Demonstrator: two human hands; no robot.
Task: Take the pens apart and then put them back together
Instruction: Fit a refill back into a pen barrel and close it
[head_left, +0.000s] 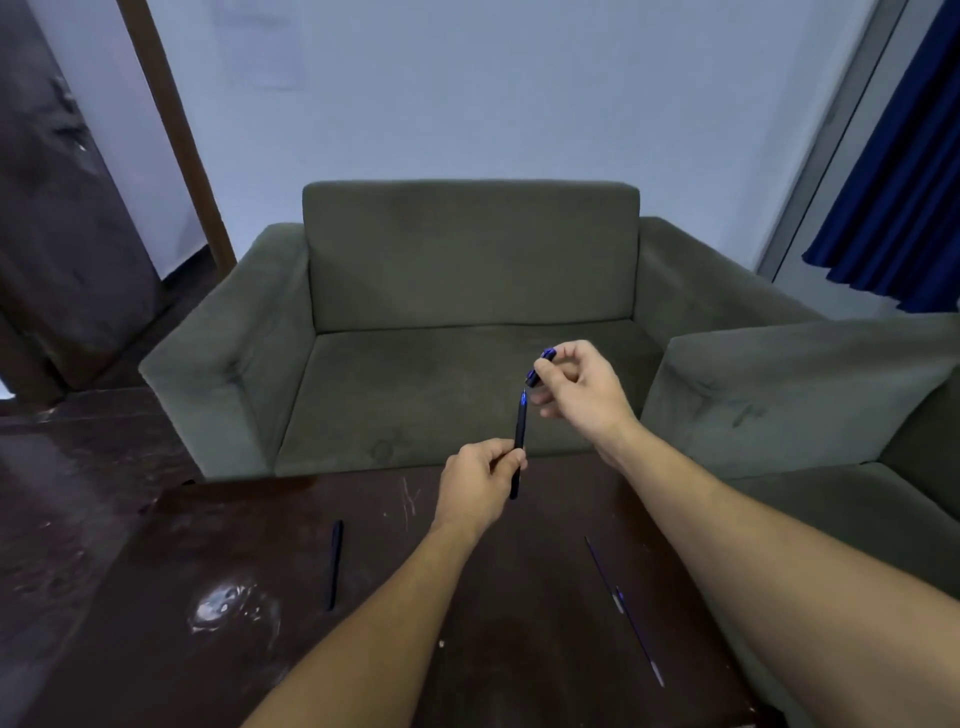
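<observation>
Grey-green sofa (467, 270), blue curtain (898, 171), dark table (171, 665) (scratched, glossy), pale wall (493, 78)

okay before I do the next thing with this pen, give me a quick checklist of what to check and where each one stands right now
1. Pen barrel held firmly in the left hand: ok, fingers wrapped around its lower part, barrel upright.
2. Small blue end piece gripped in the right hand: ok, pinched at the fingertips.
3. End piece separate from the barrel: ok, a gap shows between them.
4. Thin refills resting on the table, on the right: ok.
5. Other pen lying on the table, to the left: ok, untouched.
6. Whether the held barrel has anything left inside: cannot tell.
</observation>
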